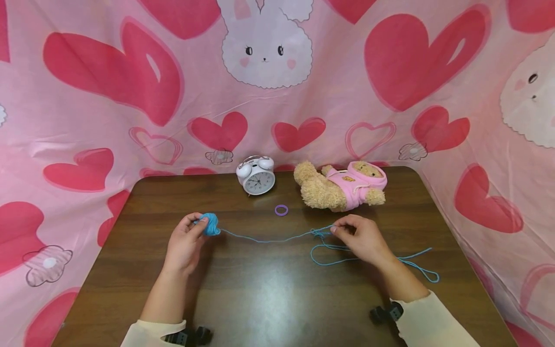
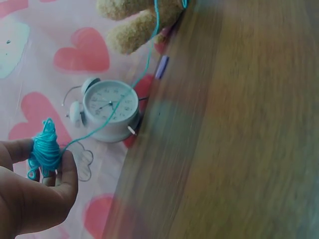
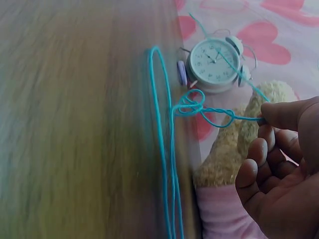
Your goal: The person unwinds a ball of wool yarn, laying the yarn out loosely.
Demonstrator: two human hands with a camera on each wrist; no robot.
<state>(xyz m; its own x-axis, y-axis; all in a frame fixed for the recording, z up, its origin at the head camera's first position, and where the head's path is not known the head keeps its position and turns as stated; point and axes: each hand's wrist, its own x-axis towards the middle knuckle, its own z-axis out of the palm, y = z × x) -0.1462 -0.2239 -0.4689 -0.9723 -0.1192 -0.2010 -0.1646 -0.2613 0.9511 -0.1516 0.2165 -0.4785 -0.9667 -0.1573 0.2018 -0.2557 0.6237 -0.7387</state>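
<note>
A small wound bundle of blue yarn is pinched between the thumb and fingers of my left hand, over the left side of the table. From it a single blue strand sags across to my right hand, whose thumb and forefinger pinch the yarn. In the right wrist view, a small tangle of loops hangs by the pinched spot. Longer loose loops of the same yarn lie under and beyond the right hand, partly hidden by it.
A white twin-bell alarm clock stands at the table's back edge. Right of it lies a teddy bear in a pink hoodie. A purple ring lies between them, nearer the front. Pink heart-printed cloth hangs behind the brown table.
</note>
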